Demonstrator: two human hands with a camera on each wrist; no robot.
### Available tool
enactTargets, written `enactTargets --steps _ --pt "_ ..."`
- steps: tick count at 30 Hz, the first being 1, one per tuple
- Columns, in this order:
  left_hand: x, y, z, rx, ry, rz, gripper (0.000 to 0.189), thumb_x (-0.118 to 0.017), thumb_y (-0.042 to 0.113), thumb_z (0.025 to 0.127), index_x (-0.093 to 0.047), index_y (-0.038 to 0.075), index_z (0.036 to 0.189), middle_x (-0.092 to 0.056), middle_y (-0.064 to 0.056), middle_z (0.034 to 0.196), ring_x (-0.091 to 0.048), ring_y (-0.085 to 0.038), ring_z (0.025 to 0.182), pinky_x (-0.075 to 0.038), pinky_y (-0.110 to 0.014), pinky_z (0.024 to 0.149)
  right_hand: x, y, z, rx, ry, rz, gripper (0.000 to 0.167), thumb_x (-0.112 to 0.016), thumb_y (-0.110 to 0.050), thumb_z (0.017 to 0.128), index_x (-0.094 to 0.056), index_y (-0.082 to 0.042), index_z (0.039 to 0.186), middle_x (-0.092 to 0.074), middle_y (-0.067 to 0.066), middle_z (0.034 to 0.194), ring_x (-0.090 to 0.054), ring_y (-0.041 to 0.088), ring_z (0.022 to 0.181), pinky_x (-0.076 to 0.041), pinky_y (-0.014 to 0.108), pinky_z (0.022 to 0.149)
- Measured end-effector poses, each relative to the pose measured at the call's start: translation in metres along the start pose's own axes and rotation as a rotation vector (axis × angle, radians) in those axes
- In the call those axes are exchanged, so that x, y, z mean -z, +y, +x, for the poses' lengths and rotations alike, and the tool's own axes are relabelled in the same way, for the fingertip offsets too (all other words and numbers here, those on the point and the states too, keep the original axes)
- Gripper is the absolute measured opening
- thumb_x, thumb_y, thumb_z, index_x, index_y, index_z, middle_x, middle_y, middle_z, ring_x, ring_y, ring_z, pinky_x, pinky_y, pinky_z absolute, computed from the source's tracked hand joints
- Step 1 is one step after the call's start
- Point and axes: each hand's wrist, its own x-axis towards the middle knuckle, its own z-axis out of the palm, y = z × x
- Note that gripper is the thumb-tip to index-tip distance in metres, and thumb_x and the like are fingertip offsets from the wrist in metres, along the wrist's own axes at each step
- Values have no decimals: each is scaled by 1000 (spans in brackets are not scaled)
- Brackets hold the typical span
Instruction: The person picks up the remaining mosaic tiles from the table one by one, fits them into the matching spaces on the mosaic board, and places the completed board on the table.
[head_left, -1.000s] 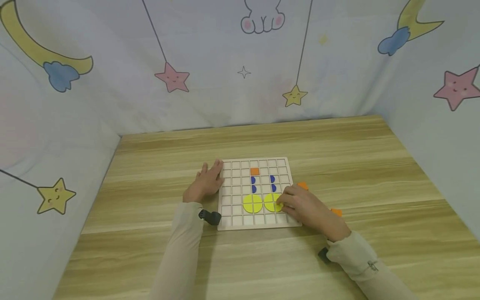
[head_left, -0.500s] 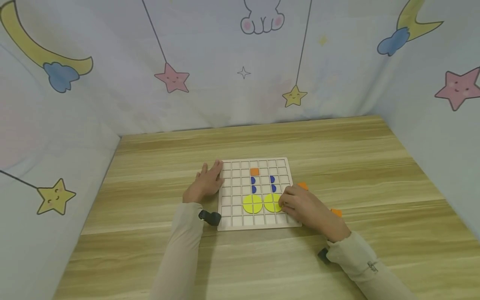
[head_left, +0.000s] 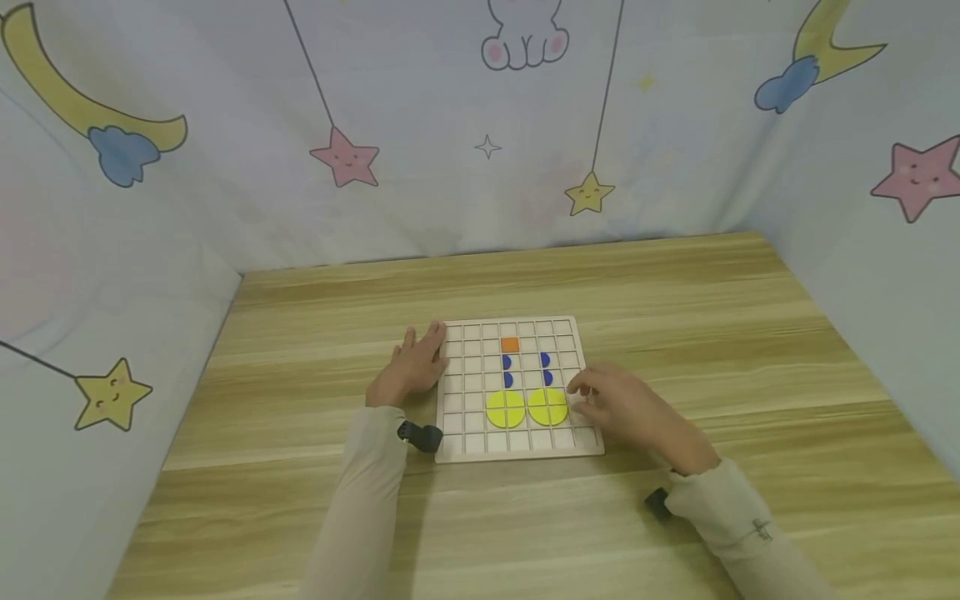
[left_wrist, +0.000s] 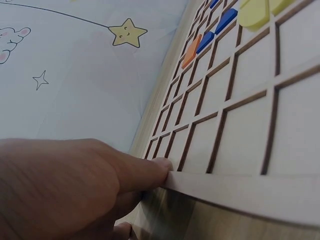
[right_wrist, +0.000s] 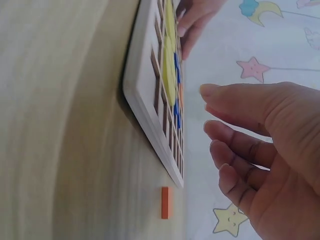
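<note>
A pale wooden grid board [head_left: 474, 455] lies on the table. My left hand [head_left: 408, 367] rests at its left edge, with a fingertip touching the rim in the left wrist view. My right hand [head_left: 626, 410] hovers by the right edge, fingers loosely bent and holding nothing, as the right wrist view confirms. Set in the board are two yellow circles, the left circle [head_left: 497, 400] and the right circle [head_left: 557, 415], each of quarter pieces. Above them sit several blue half-circles, one a blue half-circle [head_left: 507, 362], and an orange square [head_left: 510, 345].
An orange piece [right_wrist: 166, 202] lies on the table beyond the board in the right wrist view; in the head view the right hand covers that area. A printed cloth [head_left: 420, 200] hangs behind the wood-grain table [head_left: 315, 333] and along both sides.
My right hand has let go of the lower-right part of the right yellow circle and drawn back to the right, uncovering the whole circle. The left hand stays still.
</note>
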Motion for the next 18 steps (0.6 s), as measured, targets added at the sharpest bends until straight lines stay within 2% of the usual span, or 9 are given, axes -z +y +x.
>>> enactTargets --steps 3,8,13,18 --pt "0 0 0 -4 5 -1 63 -36 25 103 -3 14 156 3 -5 162 14 -39 146 3 -60 117 6 6 1 -36 4 66 19 -69 -17 87 -67 -9 104 -63 1 94 -57 17 87 -49 32 75" --pt "0 1 0 -12 7 -3 62 -36 24 103 -3 13 155 3 -7 162 14 -40 145 3 -61 116 14 20 2 -46 33 198 24 -69 -14 86 -65 -4 108 -63 6 96 -56 20 89 -49 35 78" --pt "0 1 0 -6 -1 -3 63 -37 24 103 -3 13 155 3 -6 162 15 -39 145 4 -60 116 17 39 2 -52 54 203 26 -68 -11 87 -64 -4 112 -63 7 101 -56 21 92 -49 37 80" --pt "0 2 0 -6 -4 3 63 -36 24 103 -3 13 155 3 -6 162 14 -40 145 3 -60 117 19 55 2 -97 41 205 27 -69 -17 87 -65 -7 113 -63 8 107 -56 22 96 -48 38 82"
